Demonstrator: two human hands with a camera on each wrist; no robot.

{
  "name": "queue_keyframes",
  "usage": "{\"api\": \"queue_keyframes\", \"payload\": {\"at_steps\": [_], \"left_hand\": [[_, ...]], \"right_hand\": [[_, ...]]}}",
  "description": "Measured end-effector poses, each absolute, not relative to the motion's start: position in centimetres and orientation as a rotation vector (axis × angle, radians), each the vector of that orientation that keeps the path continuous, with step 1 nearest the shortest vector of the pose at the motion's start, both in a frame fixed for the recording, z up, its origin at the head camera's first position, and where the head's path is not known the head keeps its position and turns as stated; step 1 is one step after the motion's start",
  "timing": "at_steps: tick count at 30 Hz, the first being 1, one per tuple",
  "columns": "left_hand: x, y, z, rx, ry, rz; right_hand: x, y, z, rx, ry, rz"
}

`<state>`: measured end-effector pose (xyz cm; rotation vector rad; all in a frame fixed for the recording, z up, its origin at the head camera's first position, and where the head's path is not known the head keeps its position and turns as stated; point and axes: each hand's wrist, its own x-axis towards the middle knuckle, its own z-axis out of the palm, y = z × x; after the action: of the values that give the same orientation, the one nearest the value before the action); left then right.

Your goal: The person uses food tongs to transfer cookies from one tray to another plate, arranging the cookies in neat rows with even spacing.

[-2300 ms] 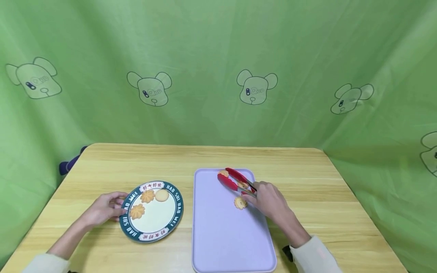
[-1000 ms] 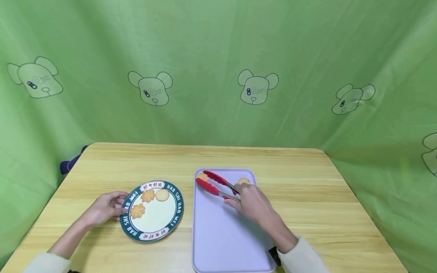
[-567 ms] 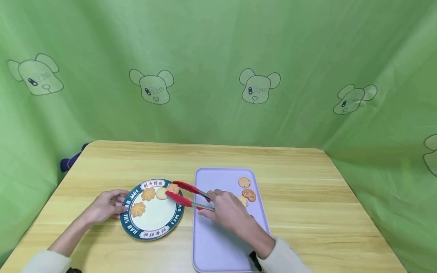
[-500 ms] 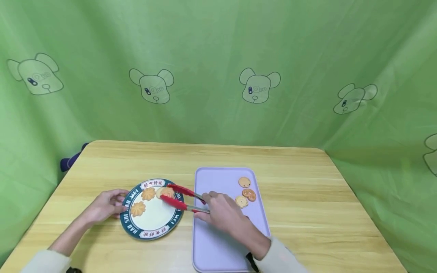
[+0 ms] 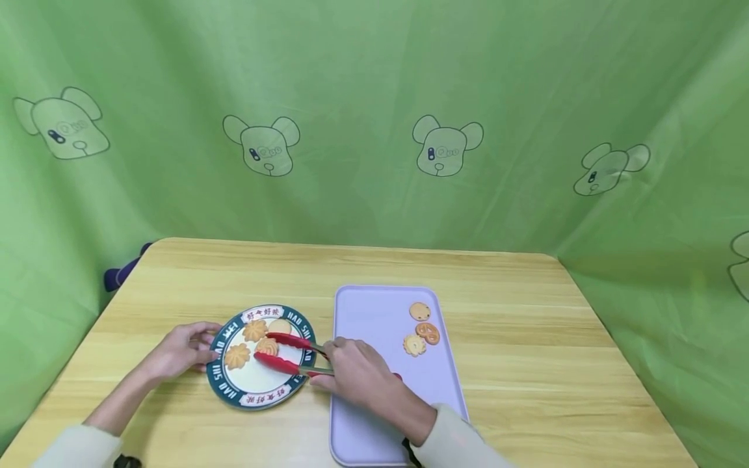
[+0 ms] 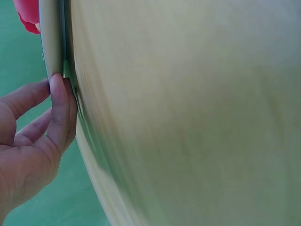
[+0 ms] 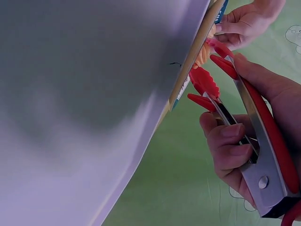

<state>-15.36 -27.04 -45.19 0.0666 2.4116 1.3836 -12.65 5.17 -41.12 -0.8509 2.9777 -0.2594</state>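
Observation:
With thumb above and fingertips beneath, my left hand (image 5: 180, 353) pinches the left rim of the round plate (image 5: 261, 398), which has a teal patterned border. My right hand (image 5: 358, 370) grips red-tipped metal tongs (image 5: 279, 364); the handles curve inside the palm in the right wrist view. Between the tong tips, over the plate's middle, sits a swirled cookie (image 5: 267, 348). Whether it touches the plate I cannot tell. Two flower-shaped cookies, one upper (image 5: 255, 330) and one lower (image 5: 236, 356), lie on the plate's left side, and a pale round cookie (image 5: 279, 326) lies partly behind the tongs.
A lilac tray (image 5: 374, 305) stands right of the plate, under my right forearm. On it lie a round dotted cookie (image 5: 419, 311), a pretzel-shaped cookie (image 5: 428, 333) and a scalloped cookie (image 5: 414, 345). A green curtain (image 5: 363, 214) hangs behind the wooden table (image 5: 515, 312).
My right hand has carried the swirled cookie in the tongs leftward from the tray's far end to over the plate. My left hand stays on the plate's rim.

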Motion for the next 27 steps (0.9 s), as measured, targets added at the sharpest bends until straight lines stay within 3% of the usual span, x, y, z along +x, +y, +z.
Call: {"api": "queue_keyframes", "payload": {"at_steps": [18, 27], "left_hand": [[-15.4, -27.1, -45.3, 0.062, 2.398, 1.401], [-15.4, -27.1, -45.3, 0.037, 2.401, 1.397]], "right_hand": [[-12.5, 4.8, -40.7, -0.818, 2.964, -0.246], [-12.5, 8.3, -40.2, -0.717, 2.980, -0.339]]}}
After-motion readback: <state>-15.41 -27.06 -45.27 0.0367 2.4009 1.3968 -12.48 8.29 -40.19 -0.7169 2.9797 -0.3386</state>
